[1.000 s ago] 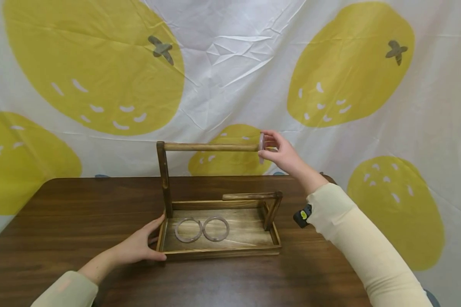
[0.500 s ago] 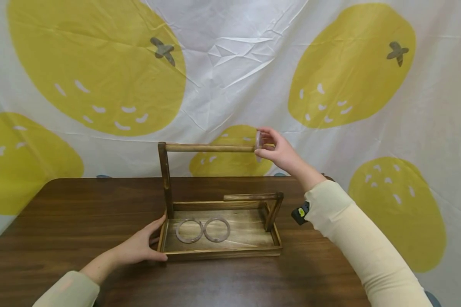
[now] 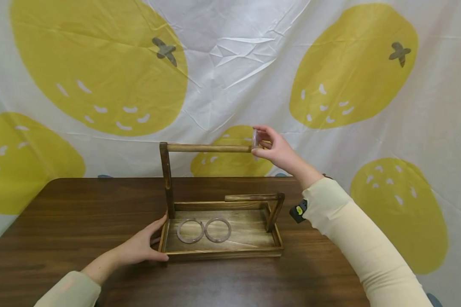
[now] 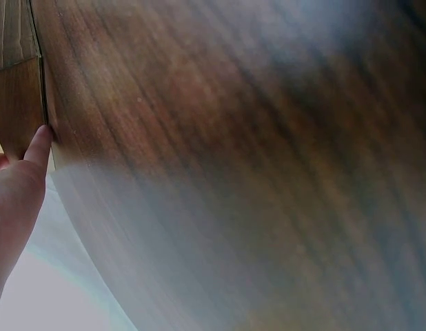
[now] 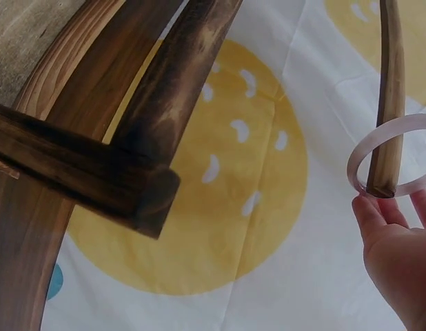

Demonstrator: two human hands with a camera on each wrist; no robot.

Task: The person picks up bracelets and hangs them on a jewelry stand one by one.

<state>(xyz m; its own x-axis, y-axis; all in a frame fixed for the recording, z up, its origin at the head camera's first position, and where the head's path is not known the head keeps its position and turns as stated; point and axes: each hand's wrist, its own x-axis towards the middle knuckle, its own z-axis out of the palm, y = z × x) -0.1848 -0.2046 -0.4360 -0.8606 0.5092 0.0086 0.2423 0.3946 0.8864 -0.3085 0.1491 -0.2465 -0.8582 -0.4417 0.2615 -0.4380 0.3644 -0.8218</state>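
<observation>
My right hand (image 3: 276,150) pinches a translucent pale-pink bangle (image 3: 255,138) at the free right end of the stand's upper wooden bar (image 3: 207,148). Seen from the right wrist, the tip of that bar (image 5: 389,158) passes through the bangle (image 5: 359,160), whose lower rim my fingertips hold. With my left hand (image 3: 138,245) I hold the left end of the stand's wooden tray (image 3: 223,255), thumb at the front corner. Two more bangles, a left one (image 3: 190,241) and a right one (image 3: 217,240), lie flat side by side in the tray.
A shorter, lower bar (image 3: 249,197) reaches left from a post (image 3: 275,213) at the tray's right end. A taller post (image 3: 166,179) carries the upper bar on the left. The stand rests on a dark wooden table (image 3: 80,204); a lemon-patterned cloth (image 3: 230,85) hangs behind.
My right hand has moved slightly left with its bangle, bringing it from the tip of the upper bar a little way along it. The left hand stays on the tray.
</observation>
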